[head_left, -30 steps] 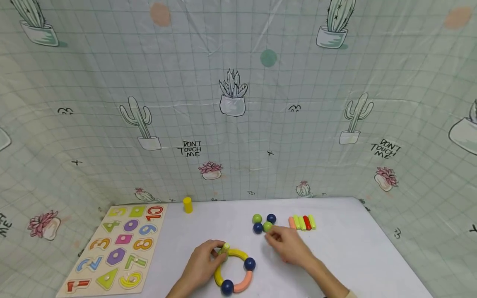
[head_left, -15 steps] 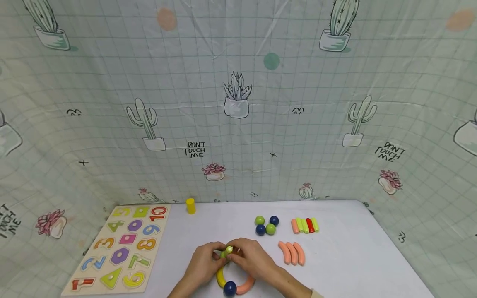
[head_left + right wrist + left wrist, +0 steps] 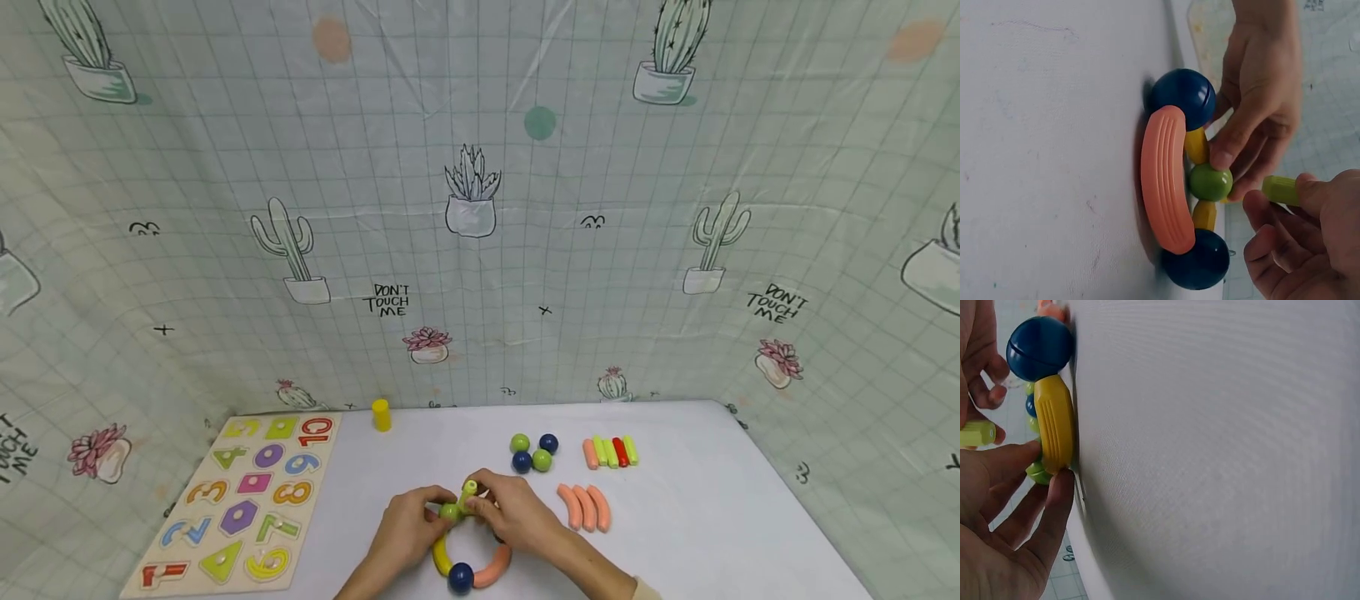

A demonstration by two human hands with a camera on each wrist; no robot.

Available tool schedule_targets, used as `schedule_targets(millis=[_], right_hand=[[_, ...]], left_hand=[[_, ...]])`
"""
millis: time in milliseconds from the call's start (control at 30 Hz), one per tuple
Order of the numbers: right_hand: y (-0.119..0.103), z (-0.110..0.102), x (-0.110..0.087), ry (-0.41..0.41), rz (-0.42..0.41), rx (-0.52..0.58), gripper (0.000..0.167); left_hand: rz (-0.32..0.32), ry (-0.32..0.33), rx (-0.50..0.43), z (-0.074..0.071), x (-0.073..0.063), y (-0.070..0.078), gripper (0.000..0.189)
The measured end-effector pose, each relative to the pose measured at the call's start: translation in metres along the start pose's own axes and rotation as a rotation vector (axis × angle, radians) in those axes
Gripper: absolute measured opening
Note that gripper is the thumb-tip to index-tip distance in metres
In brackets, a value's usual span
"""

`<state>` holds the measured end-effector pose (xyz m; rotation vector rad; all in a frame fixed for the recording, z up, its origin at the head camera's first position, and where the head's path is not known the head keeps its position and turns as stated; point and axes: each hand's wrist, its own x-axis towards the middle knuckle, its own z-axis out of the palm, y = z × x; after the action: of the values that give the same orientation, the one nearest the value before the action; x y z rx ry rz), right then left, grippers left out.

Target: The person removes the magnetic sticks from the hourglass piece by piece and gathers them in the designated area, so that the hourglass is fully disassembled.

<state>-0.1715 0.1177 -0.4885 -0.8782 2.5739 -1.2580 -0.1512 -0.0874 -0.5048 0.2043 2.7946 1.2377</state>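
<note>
From my remote seat I see the left hand [image 3: 408, 529] pinched closed on a green ball [image 3: 1211, 181] at the ring's [image 3: 491, 572] far side, the right hand [image 3: 517, 512] pinching a green stick [image 3: 1280, 190] above the ring, a board [image 3: 255, 538] numbered 1 to 10 left of it, and cloth [image 3: 480, 275] reading "DON'T TOUCH ME" beyond.
</note>
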Motion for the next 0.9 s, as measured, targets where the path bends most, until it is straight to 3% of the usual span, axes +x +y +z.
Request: schedule_targets(millis=[200,500,700,900], right_hand=[[0.005,-0.007,-0.003,0.005,0.038,0.023,0.023],[0.015,-0.030,-0.012,0.068,0.085,0.066,0.034],[0.040,-0.064,-0.029,0.224,0.192,0.092,0.036],[0.083,-0.116,-0.055,0.387,0.383,0.075,0.045]], left_hand=[[-0.045,-0.009,-0.007,0.001,0.001,0.001,0.024],[-0.038,-0.011,-0.012,0.002,0.002,0.000,0.024],[-0.048,-0.018,-0.019,0.001,0.002,0.002,0.024],[-0.063,-0.021,-0.020,0.000,0.001,0.002,0.024]])
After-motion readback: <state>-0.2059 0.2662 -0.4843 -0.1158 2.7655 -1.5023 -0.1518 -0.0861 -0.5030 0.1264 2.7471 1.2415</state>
